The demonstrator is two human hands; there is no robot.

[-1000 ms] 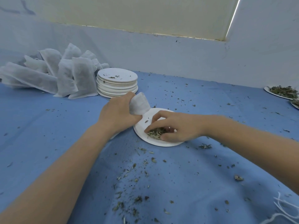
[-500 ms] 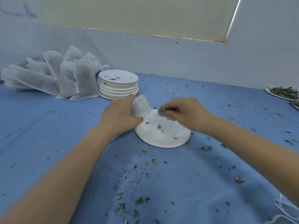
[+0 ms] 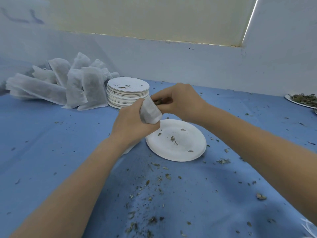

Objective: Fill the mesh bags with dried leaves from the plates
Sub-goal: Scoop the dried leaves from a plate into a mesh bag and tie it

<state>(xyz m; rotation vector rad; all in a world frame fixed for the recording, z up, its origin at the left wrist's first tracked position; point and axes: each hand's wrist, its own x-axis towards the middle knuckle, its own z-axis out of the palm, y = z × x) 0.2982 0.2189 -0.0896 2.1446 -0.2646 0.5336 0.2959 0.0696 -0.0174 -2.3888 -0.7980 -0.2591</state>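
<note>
My left hand [image 3: 132, 122] grips a white mesh bag [image 3: 150, 111], held above the near-left rim of a white paper plate [image 3: 187, 152]. My right hand [image 3: 178, 102] pinches a tuft of dried leaves [image 3: 158, 101] right at the bag's mouth. Only a few leaf scraps lie on the plate. The lower part of the bag is hidden behind my left hand.
A pile of filled mesh bags [image 3: 75, 86] leans against the back wall at left, beside a stack of used paper plates [image 3: 127, 93]. Another plate heaped with leaves [image 3: 303, 99] sits at the far right edge. Leaf crumbs litter the blue cloth [image 3: 51, 143].
My right hand scooped the leaves off the plate and carried them up to the bag's mouth. My left hand lifted the bag slightly. The plate now holds only scraps.
</note>
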